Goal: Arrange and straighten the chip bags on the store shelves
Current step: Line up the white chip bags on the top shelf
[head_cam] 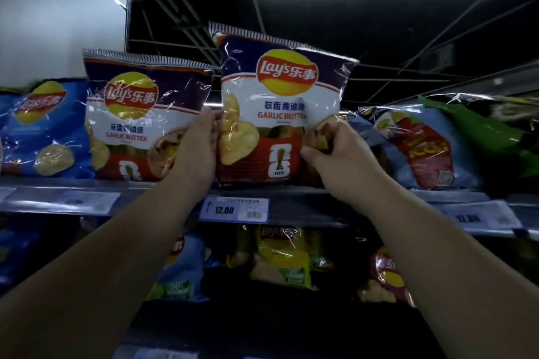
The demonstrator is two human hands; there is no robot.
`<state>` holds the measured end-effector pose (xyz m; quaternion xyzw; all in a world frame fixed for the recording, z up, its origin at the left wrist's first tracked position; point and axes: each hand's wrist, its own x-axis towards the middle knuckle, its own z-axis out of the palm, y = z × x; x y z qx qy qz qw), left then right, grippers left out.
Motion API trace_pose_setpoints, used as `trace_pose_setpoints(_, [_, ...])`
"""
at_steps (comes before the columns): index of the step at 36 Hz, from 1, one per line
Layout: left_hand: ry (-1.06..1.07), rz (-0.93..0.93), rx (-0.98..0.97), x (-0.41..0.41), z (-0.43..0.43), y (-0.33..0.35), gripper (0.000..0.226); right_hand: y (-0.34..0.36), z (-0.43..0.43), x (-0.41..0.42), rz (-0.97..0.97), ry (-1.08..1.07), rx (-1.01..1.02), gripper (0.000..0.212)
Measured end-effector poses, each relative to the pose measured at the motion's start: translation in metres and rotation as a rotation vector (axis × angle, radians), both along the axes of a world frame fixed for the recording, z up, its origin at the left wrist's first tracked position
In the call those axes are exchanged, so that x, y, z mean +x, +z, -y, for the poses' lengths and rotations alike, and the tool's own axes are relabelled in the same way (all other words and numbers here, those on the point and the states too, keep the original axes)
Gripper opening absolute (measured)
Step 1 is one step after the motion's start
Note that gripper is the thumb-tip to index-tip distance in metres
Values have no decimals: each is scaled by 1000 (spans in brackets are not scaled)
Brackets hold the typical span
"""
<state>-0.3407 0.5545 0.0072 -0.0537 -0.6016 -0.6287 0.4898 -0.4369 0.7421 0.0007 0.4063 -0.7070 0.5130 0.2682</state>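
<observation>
Navy, white and red crinkly plastic garlic-butter chip bag point(280, 114) upright on grey metal shelf point(306, 207), above white price label point(233, 209). Flat against its left edge, left hand point(195, 148), fingers straight, wedged beside second matching garlic-butter bag point(137, 114). Clamped on its lower right corner, right hand point(335, 151), fingers curled, pinching the plastic. Further left, blue chip bag point(43, 131); to the right, leaning red-and-pale-blue bag point(414, 143)

glossy plastic chip bags point(280, 114) (crinkly), metal shelf point(306, 207)
</observation>
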Motion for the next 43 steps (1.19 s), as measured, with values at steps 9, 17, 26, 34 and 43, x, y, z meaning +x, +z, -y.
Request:
trace_pose_setpoints(9, [309, -4, -684, 9, 10, -25, 76, -7, 23, 1, 25, -113, 190, 36])
trace_pose_setpoints(17, [556, 115, -880, 3, 13, -27, 89, -10, 29, 19, 184, -80, 15, 52])
trace_pose_setpoints(26, [1267, -147, -1129, 40, 49, -21, 76, -15, 57, 48, -711, -738, 14, 86])
trace_pose_setpoints(34, [1197, 304, -1045, 29, 75, -32, 78, -28, 85, 42, -483, -700, 435, 87])
trace_pose_setpoints(43, [1154, 225, -1047, 31, 71, -35, 77, -31, 74, 47, -458, -669, 385, 79])
